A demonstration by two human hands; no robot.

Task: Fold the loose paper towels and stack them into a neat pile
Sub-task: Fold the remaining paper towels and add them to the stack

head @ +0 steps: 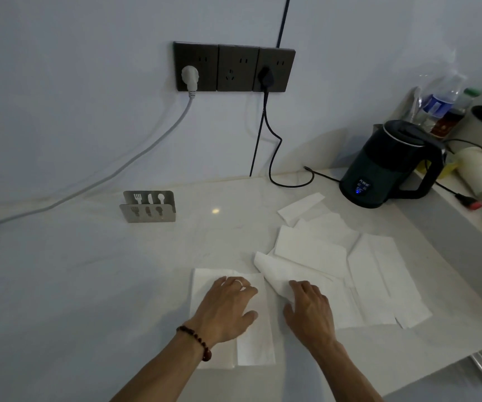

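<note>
I read little writing here: the dark kettle [390, 166] at the right of the frame shows a small lit panel low on its front with characters too small for me to make out, and the clear water bottle [439, 100] behind it carries a blue label I cannot read.

On the pale counter [89, 285], low in the centre of the frame, lies a folded paper towel [257, 343]. My left hand [228, 306], with a bead bracelet [196, 340] at the wrist, rests flat on it, fingers spread and straight, pressing it down. Just to its right, my right hand [309, 311] pinches the near edge of a loose paper towel [274, 271], whose far corner lifts and curls off the counter. That sheet belongs to a scattered heap of loose towels [373, 271] spreading to the right and upward toward the kettle, overlapping one another.

At centre left stands a metal napkin holder [148, 206] with fork, knife and spoon cut-outs. On the wall above, a dark row of sockets [234, 68] holds a white plug and a black plug.
</note>
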